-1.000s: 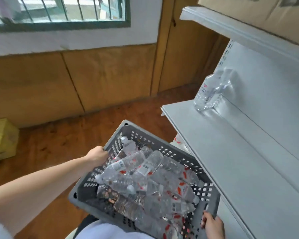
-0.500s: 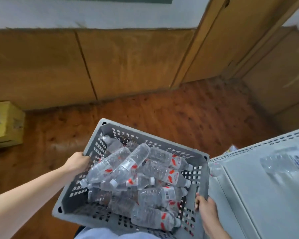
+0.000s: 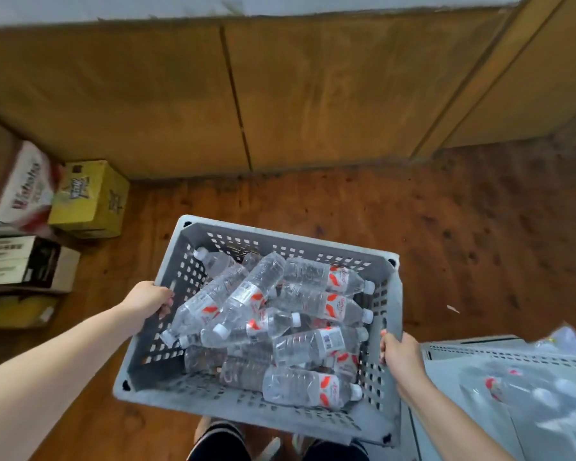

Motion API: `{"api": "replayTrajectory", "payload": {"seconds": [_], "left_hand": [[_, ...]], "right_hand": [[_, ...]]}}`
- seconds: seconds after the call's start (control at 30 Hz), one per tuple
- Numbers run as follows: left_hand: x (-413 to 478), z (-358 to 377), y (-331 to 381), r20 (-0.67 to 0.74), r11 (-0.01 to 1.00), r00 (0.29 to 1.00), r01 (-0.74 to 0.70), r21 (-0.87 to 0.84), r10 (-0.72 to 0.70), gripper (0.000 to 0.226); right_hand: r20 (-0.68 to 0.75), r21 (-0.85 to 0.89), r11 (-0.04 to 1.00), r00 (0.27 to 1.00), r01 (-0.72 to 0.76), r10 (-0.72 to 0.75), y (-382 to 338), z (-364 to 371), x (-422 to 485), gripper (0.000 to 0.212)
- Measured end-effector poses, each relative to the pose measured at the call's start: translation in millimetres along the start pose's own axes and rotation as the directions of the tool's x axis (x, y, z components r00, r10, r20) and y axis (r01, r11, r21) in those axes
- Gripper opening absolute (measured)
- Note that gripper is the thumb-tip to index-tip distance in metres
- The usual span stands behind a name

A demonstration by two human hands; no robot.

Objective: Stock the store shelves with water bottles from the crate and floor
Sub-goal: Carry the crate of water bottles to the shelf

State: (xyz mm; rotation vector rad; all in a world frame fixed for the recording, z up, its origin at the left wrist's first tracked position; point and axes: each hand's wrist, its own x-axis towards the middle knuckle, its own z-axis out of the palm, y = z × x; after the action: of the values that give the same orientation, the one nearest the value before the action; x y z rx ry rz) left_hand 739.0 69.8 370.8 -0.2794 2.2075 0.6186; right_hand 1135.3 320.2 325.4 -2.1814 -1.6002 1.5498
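Two hands on grey crate [image 3: 280, 232], I hold it above floor [image 3: 446, 227]: L hand [image 3: 147, 299] curls over left rim, R hand [image 3: 398, 354] grips right rim. Water bottles [image 3: 256, 291] piled inside, labels [image 3: 338, 281] red-marked, txt unreadable.

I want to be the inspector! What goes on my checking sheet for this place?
Surface: brown wooden floor.
Job's things: grey crate piled with lying water bottles; white shelf at right, with blurred bottles on it.
Clutter: yellow box and other cardboard boxes at left.
Grippers: left hand grips the crate's left rim; right hand grips its right rim.
Cables: nothing seen.
Surroundings: wood-panelled wall.
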Motion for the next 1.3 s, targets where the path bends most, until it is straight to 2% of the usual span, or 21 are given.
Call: {"api": "replayTrajectory", "payload": {"seconds": [0.3,0.5,0.63,0.77,0.83,0.93,1.0,1.07,1.13,1.2,1.23,1.3], "left_hand": [[213.4,72.4,-87.8,0.104,0.984,0.991,0.1,-0.144,-0.085,0.012],[349.7,143.0,-186.7,0.146,0.972,0.972,0.2,-0.12,-0.182,0.018],[399.7,181.6,-233.7,0.132,0.957,0.958,0.269,-0.11,-0.255,0.014],[400.2,205.4,-249.3,0.076,0.961,0.965,0.256,-0.108,-0.249,0.015],[397.5,205.4,-247.9,0.083,0.95,0.959,0.279,-0.143,-0.269,0.015],[385.0,198.9,-232.9,0.098,0.961,0.959,0.271,-0.06,-0.265,0.022],[363.7,198.7,-218.3,0.017,0.984,0.986,0.163,0.072,-0.165,0.03],[337.1,203.1,-208.1,-0.094,0.989,0.995,-0.009,0.146,0.024,0.04],[308.7,209.2,-205.0,-0.147,0.975,0.97,-0.17,0.145,0.191,0.049],[280.9,215.4,-207.7,-0.109,0.96,0.958,-0.252,0.121,0.265,0.051],[268.2,218.2,-211.1,-0.044,0.96,0.963,-0.262,0.098,0.267,0.047],[247.1,225.6,-219.9,0.193,0.969,0.964,-0.21,0.128,0.184,0.033]], "right_hand": [[0.034,-0.07,0.991,0.993,-0.114,0.116,56.1,141.5,102.1,0.022],[0.018,-0.115,0.977,0.983,-0.18,0.183,137.9,243.7,199.1,0.023],[0.026,-0.13,0.965,0.972,-0.228,0.233,183.5,289.5,250.5,0.019],[-0.007,-0.129,0.961,0.969,-0.246,0.247,215.5,304.1,260.8,0.02],[0.034,-0.127,0.955,0.961,-0.267,0.273,215.8,302.5,259.9,0.014],[0.075,-0.144,0.948,0.952,-0.285,0.297,204.8,296.6,258.5,0.019],[0.057,-0.229,0.94,0.96,-0.254,0.273,192.8,295.0,249.4,0.022],[0.012,-0.306,0.939,0.986,-0.155,0.166,179.7,295.3,230.1,0.017],[-0.025,-0.343,0.939,0.999,-0.034,0.027,176.8,296.4,208.0,0.025],[-0.03,-0.346,0.937,0.998,0.035,-0.048,183.3,292.4,180.7,0.04],[0.007,-0.347,0.936,0.998,0.061,-0.063,190.8,290.6,167.5,0.044],[0.115,-0.334,0.942,0.993,0.025,0.014,204.5,290.8,142.4,0.039]]}}
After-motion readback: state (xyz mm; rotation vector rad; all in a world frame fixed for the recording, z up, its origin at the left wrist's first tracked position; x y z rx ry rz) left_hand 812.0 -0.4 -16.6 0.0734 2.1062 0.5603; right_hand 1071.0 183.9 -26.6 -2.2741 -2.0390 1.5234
